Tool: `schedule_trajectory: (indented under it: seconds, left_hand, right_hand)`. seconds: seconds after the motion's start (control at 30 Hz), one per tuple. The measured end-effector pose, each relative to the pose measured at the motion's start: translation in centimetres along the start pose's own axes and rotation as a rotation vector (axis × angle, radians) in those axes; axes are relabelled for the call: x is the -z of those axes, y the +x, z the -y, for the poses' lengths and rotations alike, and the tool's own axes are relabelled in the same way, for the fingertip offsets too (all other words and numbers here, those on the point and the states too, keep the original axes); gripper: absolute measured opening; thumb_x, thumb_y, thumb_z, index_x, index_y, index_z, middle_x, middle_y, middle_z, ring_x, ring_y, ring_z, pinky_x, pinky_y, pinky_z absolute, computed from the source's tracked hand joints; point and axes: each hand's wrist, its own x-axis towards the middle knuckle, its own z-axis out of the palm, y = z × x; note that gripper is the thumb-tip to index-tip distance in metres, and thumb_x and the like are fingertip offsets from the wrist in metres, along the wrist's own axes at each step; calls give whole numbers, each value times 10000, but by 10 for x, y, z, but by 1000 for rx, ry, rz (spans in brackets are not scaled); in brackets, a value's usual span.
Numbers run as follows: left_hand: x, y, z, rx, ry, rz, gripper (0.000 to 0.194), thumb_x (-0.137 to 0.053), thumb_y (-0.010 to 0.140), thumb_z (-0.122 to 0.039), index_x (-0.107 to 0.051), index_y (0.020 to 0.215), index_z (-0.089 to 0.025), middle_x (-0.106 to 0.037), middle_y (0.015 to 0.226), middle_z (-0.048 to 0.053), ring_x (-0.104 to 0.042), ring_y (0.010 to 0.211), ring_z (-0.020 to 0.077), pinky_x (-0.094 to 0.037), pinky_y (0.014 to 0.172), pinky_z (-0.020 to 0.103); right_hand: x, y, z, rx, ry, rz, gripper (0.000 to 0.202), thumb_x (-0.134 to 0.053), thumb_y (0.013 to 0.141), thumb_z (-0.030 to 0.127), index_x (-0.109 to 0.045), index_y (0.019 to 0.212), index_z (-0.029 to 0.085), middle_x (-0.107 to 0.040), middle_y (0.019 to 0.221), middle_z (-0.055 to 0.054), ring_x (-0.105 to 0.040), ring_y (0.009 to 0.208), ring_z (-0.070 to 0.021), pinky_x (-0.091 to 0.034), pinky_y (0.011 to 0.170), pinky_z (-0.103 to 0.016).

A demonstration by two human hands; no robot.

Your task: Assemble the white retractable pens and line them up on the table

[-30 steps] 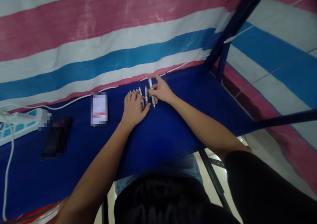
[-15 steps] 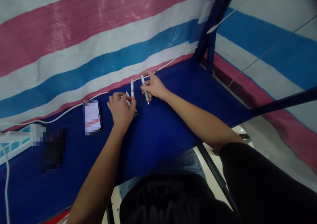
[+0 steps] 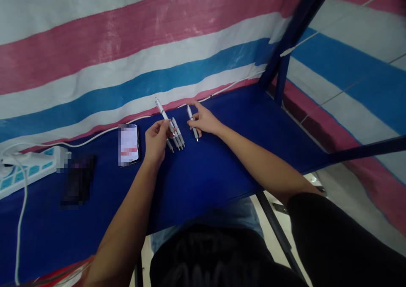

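Observation:
My left hand (image 3: 156, 140) is closed on a white pen (image 3: 163, 111), its fingers pinching the lower part while the clicker end points up and away. Below and beside that hand, several more white pens (image 3: 178, 131) with grey grips lie side by side on the blue tabletop (image 3: 203, 181), partly covered by the fingers. To the right, my right hand (image 3: 204, 120) has thumb and fingers around another white pen (image 3: 192, 121), whose tip points toward me. A small gap separates this pen from the row.
A phone with a lit screen (image 3: 128, 145) lies left of my left hand. Farther left are a dark blurred object (image 3: 78, 180) and a white power strip (image 3: 34, 168) with cables. A striped tarp (image 3: 142, 84) hangs behind the table; a blue frame post (image 3: 281, 75) stands at the right.
My left hand has lifted and turned, bringing the held pen to a slant and uncovering the row of pens beneath. The right hand keeps its pen. The whole view has shifted slightly.

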Motion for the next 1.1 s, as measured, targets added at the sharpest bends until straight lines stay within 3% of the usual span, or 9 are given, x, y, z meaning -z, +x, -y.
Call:
schedule_trajectory:
  seconds: [0.2,0.3,0.43,0.63,0.9,1.1]
  left_hand:
    - [15,7,-2,-58,288,-184,89,-709,944,-240,-691,870,-194,-708,697,12,-642,626,141,-493,643,265]
    - [20,9,4,10,322,-142,100,-719,945,-256,-690,880,-185,-724,727,31,-670,651,157,-523,681,288]
    - [20,10,10,-11,317,-117,119,-728,944,-275,-698,875,-183,-721,735,37,-651,640,150,-525,697,294]
    - [16,9,5,-15,222,-128,137,-731,932,-241,-688,814,-187,-690,687,24,-621,620,137,-481,634,268]
    - [14,8,3,40,103,-88,129,-731,919,-289,-730,841,-187,-707,731,22,-622,651,129,-477,640,245]
    - [8,4,-1,38,-38,24,161,-796,884,-368,-770,901,-210,-690,752,35,-595,654,136,-451,603,268]
  right_hand:
    - [0,1,-2,-36,-25,-18,696,-631,838,24,-431,1478,209,-637,650,84,-525,354,-132,-503,320,-246]
    - [-1,0,-1,-25,-54,-73,711,-630,826,8,-441,1478,216,-654,663,72,-547,367,-138,-493,316,-244]
    - [-1,-1,1,-50,-73,-96,712,-629,819,6,-462,1484,202,-645,652,68,-530,359,-136,-481,309,-254]
    - [0,-1,-2,-35,-40,-84,889,-672,848,50,-309,1636,242,-642,674,73,-593,423,-163,-566,380,-289]
    - [1,4,-7,-41,-8,-224,669,-653,867,56,-421,1468,239,-634,700,60,-555,411,-140,-529,347,-272]
    - [-1,0,-2,-41,2,-173,628,-670,870,69,-457,1431,254,-595,669,79,-570,426,-145,-523,353,-260]
